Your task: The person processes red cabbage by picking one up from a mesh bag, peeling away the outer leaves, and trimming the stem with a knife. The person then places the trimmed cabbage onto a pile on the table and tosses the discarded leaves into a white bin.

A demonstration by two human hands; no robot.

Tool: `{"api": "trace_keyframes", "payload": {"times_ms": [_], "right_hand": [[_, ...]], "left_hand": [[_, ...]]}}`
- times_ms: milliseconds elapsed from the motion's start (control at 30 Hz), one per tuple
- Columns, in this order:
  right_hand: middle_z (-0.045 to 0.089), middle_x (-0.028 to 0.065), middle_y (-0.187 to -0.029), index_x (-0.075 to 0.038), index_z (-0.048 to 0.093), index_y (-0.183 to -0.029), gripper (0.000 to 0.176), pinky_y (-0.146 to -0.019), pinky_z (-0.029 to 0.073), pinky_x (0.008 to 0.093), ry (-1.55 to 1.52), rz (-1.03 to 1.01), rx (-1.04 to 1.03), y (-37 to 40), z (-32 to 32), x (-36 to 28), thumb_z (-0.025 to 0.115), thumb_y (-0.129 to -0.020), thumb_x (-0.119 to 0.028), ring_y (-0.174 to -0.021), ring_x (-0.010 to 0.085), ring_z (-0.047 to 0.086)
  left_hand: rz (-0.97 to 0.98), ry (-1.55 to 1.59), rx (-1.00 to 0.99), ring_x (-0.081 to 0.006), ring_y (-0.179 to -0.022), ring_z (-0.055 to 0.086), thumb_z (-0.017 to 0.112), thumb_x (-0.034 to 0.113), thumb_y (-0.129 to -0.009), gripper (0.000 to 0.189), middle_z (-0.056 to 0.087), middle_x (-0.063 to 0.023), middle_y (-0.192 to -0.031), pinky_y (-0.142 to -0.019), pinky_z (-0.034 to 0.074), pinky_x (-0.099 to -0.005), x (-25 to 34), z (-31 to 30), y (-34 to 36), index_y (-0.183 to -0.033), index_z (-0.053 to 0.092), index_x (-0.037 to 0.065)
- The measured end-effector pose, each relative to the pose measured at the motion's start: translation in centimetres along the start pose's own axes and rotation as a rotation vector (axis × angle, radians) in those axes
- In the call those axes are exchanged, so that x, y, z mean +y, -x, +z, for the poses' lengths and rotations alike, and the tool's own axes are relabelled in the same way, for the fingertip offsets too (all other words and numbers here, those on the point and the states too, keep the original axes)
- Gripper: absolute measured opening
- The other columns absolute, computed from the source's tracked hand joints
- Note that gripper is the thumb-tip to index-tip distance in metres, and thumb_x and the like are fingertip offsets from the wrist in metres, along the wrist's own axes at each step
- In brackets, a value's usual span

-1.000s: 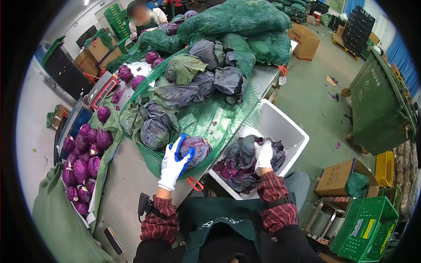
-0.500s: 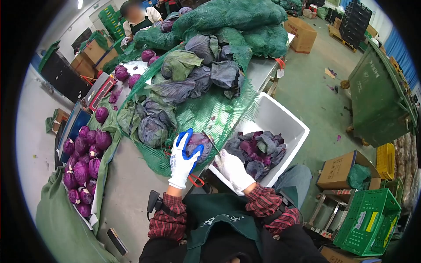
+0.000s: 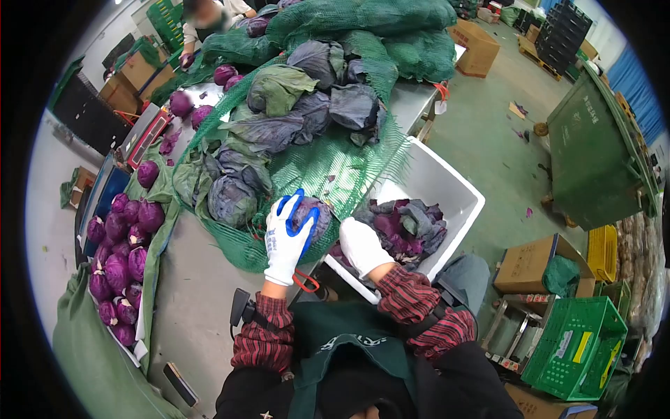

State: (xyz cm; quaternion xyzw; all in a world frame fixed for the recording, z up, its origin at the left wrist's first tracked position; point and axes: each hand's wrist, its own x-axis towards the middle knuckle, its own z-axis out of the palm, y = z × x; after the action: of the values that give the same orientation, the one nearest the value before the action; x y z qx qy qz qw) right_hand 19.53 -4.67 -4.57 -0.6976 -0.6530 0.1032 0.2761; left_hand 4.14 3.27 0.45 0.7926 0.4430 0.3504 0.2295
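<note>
My left hand (image 3: 285, 236), in a white and blue glove, grips a red cabbage (image 3: 312, 216) at the near edge of the green net. Its thumb and fingers spread round the left side and top. My right hand (image 3: 363, 246), in a white glove, is closed just right of the cabbage. The knife it holds is hidden behind the fist now; its thin blade shows in the earlier frame. Untrimmed cabbages with dark outer leaves (image 3: 279, 133) lie on the net beyond. Below the right hand, a white foam box (image 3: 457, 237) holds loose purple leaves (image 3: 412, 227).
Peeled purple cabbages (image 3: 118, 244) fill a cloth-lined container at left. Full green net sacks (image 3: 363, 28) lie at the back, near another person (image 3: 206, 21). A green wheeled bin (image 3: 593, 140), a cardboard box (image 3: 537, 262) and a green crate (image 3: 576, 349) stand at right.
My right hand has turned, and the knife blade has gone out of sight. The left hand keeps hold of the cabbage. The whole view has shifted slightly.
</note>
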Motion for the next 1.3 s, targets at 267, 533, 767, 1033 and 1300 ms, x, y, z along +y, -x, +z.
{"api": "trace_keyframes", "payload": {"times_ms": [267, 533, 767, 1033, 1300], "right_hand": [[0.061, 0.0264, -0.077, 0.004, 0.055, -0.089, 0.015, -0.068, 0.051, 0.0451, -0.080, 0.152, -0.070, 1.4, 0.0, -1.0, 0.049, -0.083, -0.010, -0.076, 0.0406, 0.063], [0.061, 0.0249, -0.070, 0.005, 0.054, -0.091, 0.026, -0.063, 0.049, 0.0474, -0.445, 0.303, -0.035, 1.2, 3.8, 0.1, 0.048, -0.089, -0.020, -0.067, 0.0421, 0.060], [0.057, 0.0061, -0.073, 0.001, 0.049, -0.123, 0.058, -0.051, 0.045, 0.0270, -1.130, 0.404, 0.033, 1.6, 0.3, -5.8, 0.067, -0.086, -0.039, -0.058, 0.0108, 0.054], [0.057, 0.0270, -0.120, 0.008, 0.043, -0.131, 0.070, -0.091, 0.046, 0.0366, -0.566, 0.435, -0.048, -1.3, -5.4, -2.2, 0.061, -0.088, -0.044, -0.111, 0.0324, 0.058], [0.064, 0.0246, -0.081, -0.006, 0.043, -0.137, 0.048, -0.058, 0.047, 0.0442, -0.444, 0.269, -0.011, 1.3, -5.6, -3.1, 0.037, -0.100, -0.036, -0.069, 0.0372, 0.063]], "left_hand": [[0.148, -0.140, 0.067, -0.0354, -0.117, 0.048, 0.076, 0.028, -0.073, 0.058, 0.052, -0.0166, -0.127, -0.099, 0.039, -0.0452, -0.6, 0.4, 2.3, -0.126, 0.056, 0.015], [0.144, 0.303, 0.105, -0.0269, -0.131, 0.039, 0.071, 0.013, -0.079, 0.063, 0.044, -0.0128, -0.139, -0.110, 0.030, -0.0396, -3.8, -0.9, 6.1, -0.136, 0.045, 0.005], [-0.103, 0.825, 0.075, -0.0233, -0.130, 0.040, 0.060, 0.014, -0.089, 0.057, 0.042, -0.0126, -0.141, -0.111, 0.027, -0.0357, -0.8, -2.9, 4.5, -0.140, 0.037, -0.001], [0.073, 0.190, -0.055, -0.0328, -0.116, 0.048, 0.078, 0.024, -0.071, 0.066, 0.050, -0.0151, -0.123, -0.101, 0.039, -0.0399, -1.4, 0.0, -0.6, -0.132, 0.054, 0.014], [0.071, -0.123, -0.029, -0.0331, -0.105, 0.046, 0.082, 0.034, -0.063, 0.071, 0.045, -0.0151, -0.113, -0.094, 0.039, -0.0428, 2.3, -1.6, 3.1, -0.126, 0.058, 0.013]]}}
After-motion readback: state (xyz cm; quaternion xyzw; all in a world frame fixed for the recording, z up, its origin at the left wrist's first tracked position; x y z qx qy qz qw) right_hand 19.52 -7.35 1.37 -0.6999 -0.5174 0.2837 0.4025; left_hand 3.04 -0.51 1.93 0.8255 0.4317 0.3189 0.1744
